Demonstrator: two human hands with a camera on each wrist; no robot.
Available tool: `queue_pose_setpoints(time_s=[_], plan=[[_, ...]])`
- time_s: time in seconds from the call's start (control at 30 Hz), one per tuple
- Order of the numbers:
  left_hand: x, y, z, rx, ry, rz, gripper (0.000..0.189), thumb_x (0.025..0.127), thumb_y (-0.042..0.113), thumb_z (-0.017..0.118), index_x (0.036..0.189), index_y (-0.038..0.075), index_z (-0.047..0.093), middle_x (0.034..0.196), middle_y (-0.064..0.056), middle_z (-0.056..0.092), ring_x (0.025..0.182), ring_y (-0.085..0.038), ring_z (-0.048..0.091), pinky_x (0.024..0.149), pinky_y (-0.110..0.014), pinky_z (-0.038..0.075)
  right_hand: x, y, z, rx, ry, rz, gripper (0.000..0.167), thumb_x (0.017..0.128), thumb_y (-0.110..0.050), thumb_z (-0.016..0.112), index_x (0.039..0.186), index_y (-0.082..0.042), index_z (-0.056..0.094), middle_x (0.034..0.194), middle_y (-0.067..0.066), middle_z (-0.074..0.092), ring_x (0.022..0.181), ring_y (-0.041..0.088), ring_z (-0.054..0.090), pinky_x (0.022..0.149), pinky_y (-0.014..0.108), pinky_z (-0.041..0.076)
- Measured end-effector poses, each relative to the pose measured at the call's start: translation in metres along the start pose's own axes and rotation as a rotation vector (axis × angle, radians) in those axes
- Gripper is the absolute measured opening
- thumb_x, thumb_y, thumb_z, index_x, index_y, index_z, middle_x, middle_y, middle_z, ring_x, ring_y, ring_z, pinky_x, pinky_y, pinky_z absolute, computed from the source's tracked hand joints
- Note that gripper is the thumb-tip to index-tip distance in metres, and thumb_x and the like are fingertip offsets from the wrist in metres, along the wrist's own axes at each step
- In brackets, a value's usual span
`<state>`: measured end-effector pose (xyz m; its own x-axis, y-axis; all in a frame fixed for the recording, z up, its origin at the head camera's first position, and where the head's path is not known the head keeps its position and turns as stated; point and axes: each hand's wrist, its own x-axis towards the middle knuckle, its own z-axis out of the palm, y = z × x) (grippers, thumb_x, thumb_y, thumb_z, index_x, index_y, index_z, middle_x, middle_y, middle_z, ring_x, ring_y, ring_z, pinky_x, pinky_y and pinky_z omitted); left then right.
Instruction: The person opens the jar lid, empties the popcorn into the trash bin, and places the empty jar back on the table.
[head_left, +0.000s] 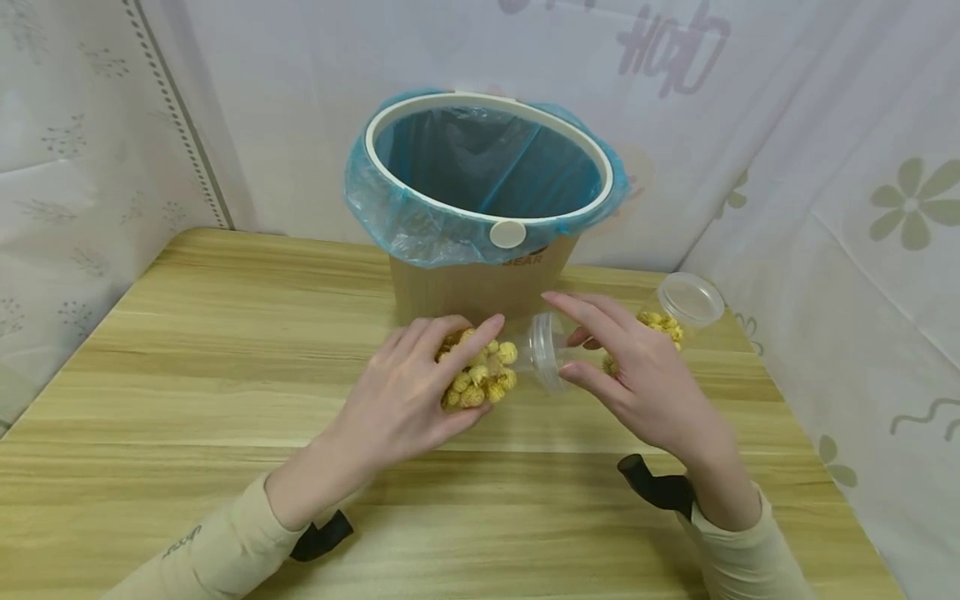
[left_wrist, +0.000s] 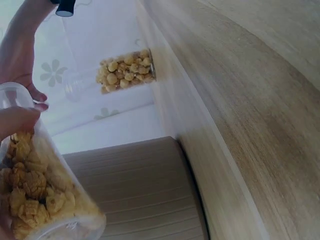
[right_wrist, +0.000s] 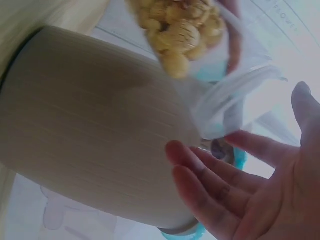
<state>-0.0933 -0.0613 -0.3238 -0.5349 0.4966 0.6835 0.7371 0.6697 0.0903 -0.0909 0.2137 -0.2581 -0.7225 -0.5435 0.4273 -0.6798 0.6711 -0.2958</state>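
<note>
In the head view my left hand (head_left: pixel 393 396) grips a clear plastic jar (head_left: pixel 546 352) round its body. Yellow popcorn (head_left: pixel 480 379) fills the lower part of this jar, which is tipped over with its top end pointing right. My right hand (head_left: pixel 648 379) is just beside that top end, its fingers spread and bent loosely with nothing held. The right wrist view shows the fingertips (right_wrist: pixel 182 155) near the jar's ridged rim (right_wrist: pixel 235 100). Behind the right hand stands a second clear jar (left_wrist: pixel 125 72) of popcorn, partly hidden in the head view.
A beige bin (head_left: pixel 480 292) stands at the back of the wooden table (head_left: pixel 225 375), right behind the held jar. Its oval white rim (head_left: pixel 375 158) holds down a blue bag (head_left: pixel 427 233). Patterned cloth (head_left: pixel 300 125) hangs behind and at both sides.
</note>
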Motion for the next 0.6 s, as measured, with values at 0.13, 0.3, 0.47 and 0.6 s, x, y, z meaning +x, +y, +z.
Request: queue_pose_setpoints(time_s=[0.13,0.3,0.47,0.6], plan=[[0.0005,0.0018,-0.0021,0.073,0.02,0.023,0.093,0.077,0.044,0.087,0.156,0.024,0.043,0.126,-0.011,0.063,0.104,-0.032,0.066,0.086,-0.046,0.06,0.0002,0.0026,0.006,-0.014,0.015,0.025,0.053,0.101,-0.042,0.063,0.15,-0.027,0.052,0.119,-0.004,0.069,0.079,0.0,0.066,0.066,0.024,0.054],[0.0007,0.0031,-0.0026,0.091,0.023,0.026,0.093,0.076,0.044,0.089,0.156,0.025,0.044,0.126,-0.012,0.064,0.105,-0.033,0.066,0.086,-0.047,0.059,0.0002,0.0023,0.0043,0.05,-0.017,0.053,0.057,0.096,-0.029,0.073,0.149,-0.028,0.053,0.11,-0.009,0.069,0.079,0.0,0.065,0.07,0.025,0.055],[0.0001,0.0019,-0.0014,0.075,0.019,0.017,0.093,0.075,0.044,0.089,0.155,0.025,0.046,0.125,-0.012,0.064,0.104,-0.033,0.066,0.085,-0.046,0.059,0.0002,0.0027,0.0001,0.108,-0.062,0.026,0.068,0.09,-0.023,0.08,0.152,-0.028,0.051,0.127,-0.007,0.069,0.095,0.008,0.068,0.076,0.027,0.058],[-0.0009,0.0009,-0.0011,0.052,0.007,0.0,0.092,0.074,0.042,0.09,0.154,0.025,0.047,0.124,-0.011,0.064,0.103,-0.032,0.065,0.085,-0.047,0.059,0.0008,0.0033,-0.0034,0.129,-0.096,-0.036,0.075,0.086,-0.02,0.084,0.153,-0.023,0.05,0.144,-0.004,0.061,0.113,0.01,0.065,0.087,0.031,0.06]])
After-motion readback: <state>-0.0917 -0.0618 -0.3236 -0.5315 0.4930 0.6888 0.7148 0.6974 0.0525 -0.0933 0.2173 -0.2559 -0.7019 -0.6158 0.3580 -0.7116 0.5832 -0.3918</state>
